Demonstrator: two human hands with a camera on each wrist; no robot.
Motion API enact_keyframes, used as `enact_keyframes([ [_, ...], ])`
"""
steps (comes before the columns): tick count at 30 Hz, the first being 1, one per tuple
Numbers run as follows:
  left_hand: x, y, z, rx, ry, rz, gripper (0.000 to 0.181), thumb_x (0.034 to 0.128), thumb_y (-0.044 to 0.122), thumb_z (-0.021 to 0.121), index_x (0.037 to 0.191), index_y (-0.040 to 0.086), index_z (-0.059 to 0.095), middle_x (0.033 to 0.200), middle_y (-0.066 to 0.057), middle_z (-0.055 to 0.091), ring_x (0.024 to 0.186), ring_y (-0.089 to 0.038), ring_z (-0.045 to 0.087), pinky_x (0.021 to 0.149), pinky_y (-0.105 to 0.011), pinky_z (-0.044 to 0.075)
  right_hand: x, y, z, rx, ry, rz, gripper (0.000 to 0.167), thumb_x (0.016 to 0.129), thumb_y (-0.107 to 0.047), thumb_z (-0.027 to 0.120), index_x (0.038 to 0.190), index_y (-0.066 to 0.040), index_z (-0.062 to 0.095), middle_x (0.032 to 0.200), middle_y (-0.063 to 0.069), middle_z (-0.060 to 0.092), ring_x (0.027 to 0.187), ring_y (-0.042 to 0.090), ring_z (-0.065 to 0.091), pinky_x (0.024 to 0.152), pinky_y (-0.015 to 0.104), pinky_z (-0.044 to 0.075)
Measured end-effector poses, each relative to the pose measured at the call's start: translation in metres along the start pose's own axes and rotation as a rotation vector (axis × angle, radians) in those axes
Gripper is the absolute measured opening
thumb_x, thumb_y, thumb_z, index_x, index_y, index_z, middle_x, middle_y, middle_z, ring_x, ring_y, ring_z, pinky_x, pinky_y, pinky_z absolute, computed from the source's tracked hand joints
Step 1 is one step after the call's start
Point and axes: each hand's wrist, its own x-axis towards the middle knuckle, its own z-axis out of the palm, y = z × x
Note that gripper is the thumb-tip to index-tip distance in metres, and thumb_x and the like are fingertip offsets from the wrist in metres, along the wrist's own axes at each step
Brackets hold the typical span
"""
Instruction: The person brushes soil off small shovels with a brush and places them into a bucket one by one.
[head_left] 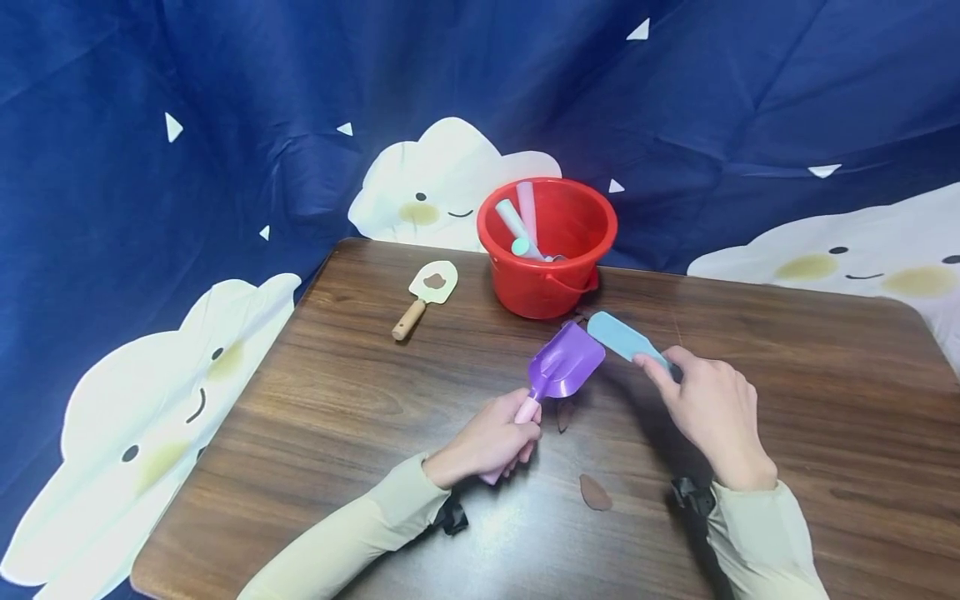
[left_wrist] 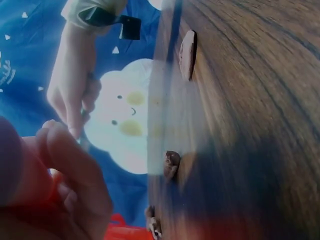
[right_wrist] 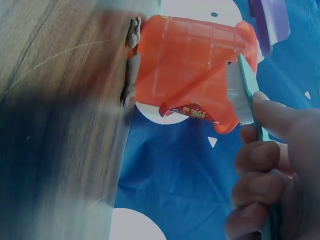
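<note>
My left hand (head_left: pixel 491 437) grips the pink handle of a purple toy shovel (head_left: pixel 564 362), whose scoop tilts up over the table's middle. In my right hand (head_left: pixel 712 408) is a light blue brush (head_left: pixel 622 336), pinched by its handle. Pale bristles show along one side of the brush (right_wrist: pixel 242 95) in the right wrist view. The brush tip is close to the scoop's right edge, and both are in front of a red bucket (head_left: pixel 536 287). A brown dry leaf (head_left: pixel 595 492) lies nearer me, and another leaf (head_left: pixel 564 414) is partly hidden below the shovel.
Several pastel-handled tools (head_left: pixel 517 221) stand inside the bucket at the table's back edge. A pale trowel with a wooden handle (head_left: pixel 411 319) lies to the bucket's left. More dry leaves (right_wrist: pixel 131 70) lie by the bucket's base. A blue cloud-print cloth (head_left: pixel 262 67) hangs behind the wooden table (head_left: pixel 315 400).
</note>
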Motion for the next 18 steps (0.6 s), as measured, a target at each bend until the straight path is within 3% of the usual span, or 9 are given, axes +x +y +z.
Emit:
enact_keyframes([
  [5, 0.0008, -0.0004, 0.0007, 0.057, 0.040, 0.019, 0.017, 0.0853, 0.007, 0.054, 0.102, 0.003, 0.056, 0.053, -0.001, 0.053, 0.034, -0.009, 0.045, 0.028, -0.029, 0.044, -0.0009, 0.0041, -0.0032, 0.024, 0.005, 0.036, 0.040, 0.089, -0.048, 0.062, 0.094, -0.009, 0.068, 0.059, 0.013, 0.060, 0.053, 0.035, 0.052, 0.037, 0.040, 0.029],
  [8, 0.0011, -0.0012, 0.0002, 0.142, 0.119, 0.049, 0.018, 0.0861, 0.010, 0.055, 0.103, 0.006, 0.060, 0.058, 0.001, 0.055, 0.035, -0.008, 0.046, 0.029, -0.028, 0.044, -0.0006, 0.0048, -0.0054, 0.039, 0.004, 0.058, 0.041, 0.090, -0.049, 0.061, 0.095, -0.009, 0.068, 0.057, 0.011, 0.058, 0.053, 0.035, 0.053, 0.038, 0.039, 0.029],
  [13, 0.0009, -0.0018, -0.0023, 0.356, 0.271, 0.112, 0.008, 0.0865, 0.021, 0.054, 0.089, 0.015, 0.060, 0.060, 0.005, 0.050, 0.046, -0.007, 0.047, 0.037, -0.024, 0.040, -0.0002, 0.0058, -0.0075, 0.058, 0.008, 0.063, 0.040, 0.090, -0.049, 0.060, 0.095, -0.010, 0.069, 0.051, 0.005, 0.052, 0.052, 0.033, 0.051, 0.038, 0.038, 0.028],
  [18, 0.0004, -0.0026, -0.0044, 0.428, 0.311, 0.166, 0.009, 0.0870, 0.023, 0.053, 0.088, 0.019, 0.062, 0.061, 0.006, 0.050, 0.054, -0.010, 0.048, 0.043, -0.023, 0.037, -0.0004, 0.0066, -0.0098, 0.070, 0.015, 0.063, 0.040, 0.090, -0.048, 0.060, 0.095, -0.010, 0.069, 0.048, 0.000, 0.046, 0.050, 0.030, 0.050, 0.039, 0.037, 0.029],
])
